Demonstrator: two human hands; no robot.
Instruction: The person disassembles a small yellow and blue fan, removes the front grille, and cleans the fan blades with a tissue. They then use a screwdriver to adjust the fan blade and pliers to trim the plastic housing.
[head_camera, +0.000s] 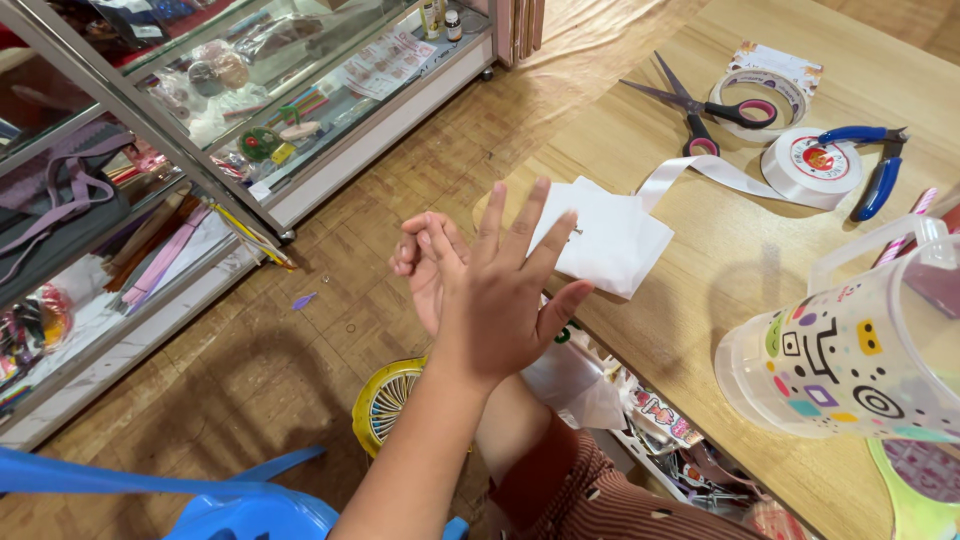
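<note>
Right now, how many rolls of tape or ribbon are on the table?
2: a white ribbon roll beside the blue-handled pliers, and a tape roll behind it by the scissors. Others may be out of view.

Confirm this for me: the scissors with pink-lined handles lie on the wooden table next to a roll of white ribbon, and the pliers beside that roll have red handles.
Not quite. In the head view, the pliers beside the roll of white ribbon have blue handles, not red. The rest holds: the scissors with pink-lined handles lie on the wooden table next to that roll.
</note>
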